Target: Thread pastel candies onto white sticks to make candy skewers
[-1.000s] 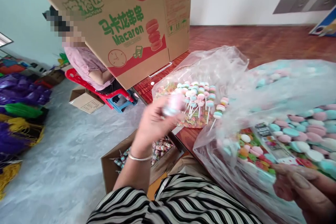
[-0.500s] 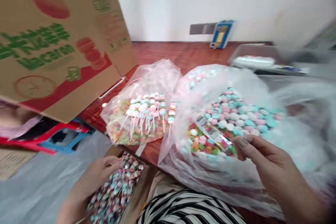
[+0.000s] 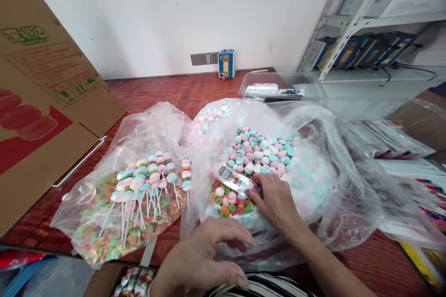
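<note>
My right hand (image 3: 277, 199) pinches the end of a small printed clear wrapper (image 3: 235, 180) over the large open plastic bag (image 3: 204, 148). Inside that bag lie pink, white and blue button-shaped candies (image 3: 259, 151) and, nearer me, coloured ring candies (image 3: 228, 202). Empty, with thumb and fingers apart, my left hand (image 3: 204, 255) hovers at the bag's front edge. To its left, a bundle of candy skewers on white sticks (image 3: 142, 178) rests on a clear bag of ring gummies (image 3: 104, 234). One more candy skewer (image 3: 186, 174) lies beside the big bag.
A tall cardboard box (image 3: 59, 102) stands at the left. Behind the bags are a clear plastic tray (image 3: 315, 88) and a small blue device (image 3: 226, 64). Flat printed packs (image 3: 390, 139) lie at right. Below the table edge, a carton holds wrapped skewers (image 3: 134, 283).
The view has swung to the right. My left hand has left the carton of wrapped skewers and come to the front of the big bag. The right hand keeps its pinch on the wrapper.
</note>
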Available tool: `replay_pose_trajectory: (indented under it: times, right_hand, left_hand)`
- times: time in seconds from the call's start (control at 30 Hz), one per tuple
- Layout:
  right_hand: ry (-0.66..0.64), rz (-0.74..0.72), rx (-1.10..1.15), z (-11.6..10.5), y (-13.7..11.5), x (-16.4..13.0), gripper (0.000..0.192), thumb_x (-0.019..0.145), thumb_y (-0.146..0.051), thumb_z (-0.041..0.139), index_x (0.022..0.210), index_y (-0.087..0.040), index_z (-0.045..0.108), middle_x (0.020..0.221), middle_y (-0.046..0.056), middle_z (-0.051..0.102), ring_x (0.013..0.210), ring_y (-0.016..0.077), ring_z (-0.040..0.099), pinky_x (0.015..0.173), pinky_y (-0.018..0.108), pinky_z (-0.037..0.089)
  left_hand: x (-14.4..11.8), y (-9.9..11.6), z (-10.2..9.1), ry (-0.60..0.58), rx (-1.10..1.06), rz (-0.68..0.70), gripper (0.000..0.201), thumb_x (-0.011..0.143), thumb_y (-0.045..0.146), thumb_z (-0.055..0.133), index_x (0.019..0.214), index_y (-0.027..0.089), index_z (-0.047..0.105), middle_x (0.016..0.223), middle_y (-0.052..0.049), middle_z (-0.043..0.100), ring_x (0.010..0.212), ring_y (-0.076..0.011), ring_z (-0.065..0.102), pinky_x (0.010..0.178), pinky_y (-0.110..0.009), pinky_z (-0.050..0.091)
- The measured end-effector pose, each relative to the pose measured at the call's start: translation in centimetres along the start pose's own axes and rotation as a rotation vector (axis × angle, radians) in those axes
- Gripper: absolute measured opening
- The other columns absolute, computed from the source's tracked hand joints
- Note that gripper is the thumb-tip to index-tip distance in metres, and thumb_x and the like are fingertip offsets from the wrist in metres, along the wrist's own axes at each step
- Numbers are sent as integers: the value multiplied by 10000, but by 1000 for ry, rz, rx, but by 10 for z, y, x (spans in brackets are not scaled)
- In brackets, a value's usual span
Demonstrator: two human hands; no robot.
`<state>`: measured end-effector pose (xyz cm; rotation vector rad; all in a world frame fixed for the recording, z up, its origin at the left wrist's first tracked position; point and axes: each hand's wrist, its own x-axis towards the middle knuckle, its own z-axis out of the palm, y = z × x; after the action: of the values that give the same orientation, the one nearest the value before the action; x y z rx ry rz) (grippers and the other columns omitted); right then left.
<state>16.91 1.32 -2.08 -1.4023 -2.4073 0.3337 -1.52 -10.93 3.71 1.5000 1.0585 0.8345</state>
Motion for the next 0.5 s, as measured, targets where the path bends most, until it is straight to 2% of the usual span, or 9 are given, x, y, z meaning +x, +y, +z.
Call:
replay_pose_trajectory:
  times: [0.1, 0.17, 0.23, 0.37, 0.5]
  right_hand:
    - [20, 18, 12, 3, -2, 4, 66, 859, -216, 586, 914, -180, 590, 887, 65, 671, 849, 249, 592, 729, 340, 363]
    - [33, 10, 29, 3, -1, 5, 15, 865, -196, 579, 875, -186, 583, 833, 39, 668, 811, 223, 596, 725, 325, 361]
    - [43, -18, 43, 2, 0, 5, 62, 885, -187, 563, 830, -193, 591, 809, 25, 675, 794, 207, 602, 732, 321, 363]
    - [87, -73, 34, 1, 3, 4, 154, 924, -155, 511, 897, -201, 655, 930, 48, 724, 889, 244, 616, 809, 372, 359]
    - [245, -159, 94, -1, 4, 5, 188, 956, -160, 470, 895, -185, 646, 1043, 90, 728, 982, 267, 627, 878, 406, 379]
  left_hand:
    - [8, -8, 14, -83, -31, -27, 432, 724, 403, 788, 1129, 269, 721, 1071, -75, 719, 1000, -242, 654, 911, -334, 499]
    - [8, -13, 19, -70, -41, -52, 449, 708, 422, 797, 1120, 259, 725, 1067, -78, 714, 998, -244, 648, 903, -327, 495]
    - [9, -18, 22, -55, -51, -73, 451, 701, 430, 799, 1109, 250, 728, 1055, -79, 711, 975, -237, 645, 888, -324, 492]
    - [15, -26, 27, -31, -150, -147, 455, 677, 440, 811, 1065, 212, 740, 1009, -85, 708, 906, -220, 640, 830, -314, 497]
    - [28, -36, 39, -36, -353, -267, 475, 660, 430, 820, 1051, 174, 735, 850, -63, 708, 790, -198, 633, 759, -303, 487]
